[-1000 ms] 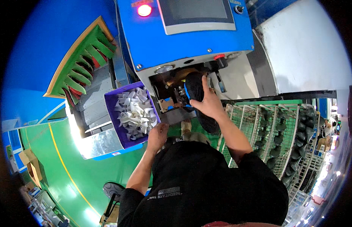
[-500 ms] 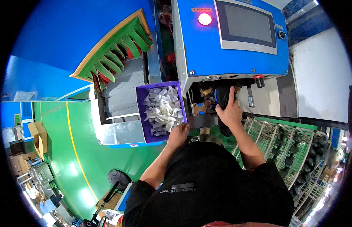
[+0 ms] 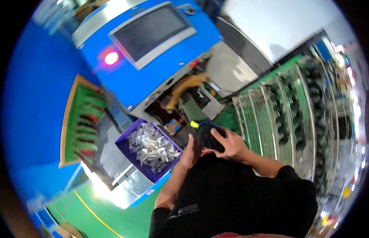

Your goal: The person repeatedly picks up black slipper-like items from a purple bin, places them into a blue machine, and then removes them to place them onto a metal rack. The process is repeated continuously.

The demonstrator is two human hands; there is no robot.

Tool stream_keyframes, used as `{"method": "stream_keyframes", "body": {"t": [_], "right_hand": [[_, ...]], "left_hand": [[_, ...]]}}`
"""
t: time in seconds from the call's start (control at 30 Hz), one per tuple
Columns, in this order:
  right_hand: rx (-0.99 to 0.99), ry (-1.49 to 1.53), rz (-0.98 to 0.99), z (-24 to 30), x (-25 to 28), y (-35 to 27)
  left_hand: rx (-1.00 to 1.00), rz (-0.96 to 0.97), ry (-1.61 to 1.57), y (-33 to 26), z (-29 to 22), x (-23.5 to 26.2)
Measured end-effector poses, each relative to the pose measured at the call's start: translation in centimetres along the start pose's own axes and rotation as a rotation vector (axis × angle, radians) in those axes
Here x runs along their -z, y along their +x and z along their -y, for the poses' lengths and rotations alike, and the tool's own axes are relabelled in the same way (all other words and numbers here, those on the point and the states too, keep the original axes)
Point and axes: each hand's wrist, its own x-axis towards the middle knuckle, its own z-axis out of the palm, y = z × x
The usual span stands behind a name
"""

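Close in front of my body is a black shoe upper [image 3: 207, 136] with a bright yellow-green piece at its far end and a blue edge. My right hand [image 3: 234, 147] is closed over its right side, thumb and fingers on the dark material. Along its left side my left hand [image 3: 188, 153] presses in, its fingers partly hidden. The near end of the upper, by my shirt, shows something reddish that is blurred. Just left of my left hand stands a purple box [image 3: 126, 147] filled with white folded pieces [image 3: 149, 146].
Ahead is a blue machine [image 3: 152, 75] with a dark screen [image 3: 150, 29], a lit red lamp [image 3: 111, 58] and an opening underneath. A wire rack [image 3: 268, 119] with black items stands right. At left is a green holder [image 3: 87, 119] with red and green strips.
My view has turned and shifted right. My right hand has drawn the black shoe upper out from the machine toward my body. My left hand has left the purple box and come to the upper.
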Motion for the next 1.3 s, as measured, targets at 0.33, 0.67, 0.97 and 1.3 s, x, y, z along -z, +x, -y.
{"method": "stream_keyframes", "body": {"t": [0.33,0.67,0.97,1.3], "right_hand": [[-0.321,1.412,0.237,-3.9,-4.6,6.0],[-0.342,0.968,-0.261,-17.9,-7.1,-9.5],[-1.802,0.465,-0.969,-31.6,-20.0,-36.9],[-2.007,0.472,-0.772,-51.1,-23.3,-49.2]], "left_hand": [[0.197,-0.075,0.062,-1.7,3.6,-0.3],[0.0,-0.027,0.102,0.3,5.3,-0.6],[-0.128,-0.074,1.026,4.0,5.1,-15.5],[0.049,0.02,1.234,8.8,9.1,-21.2]]}}
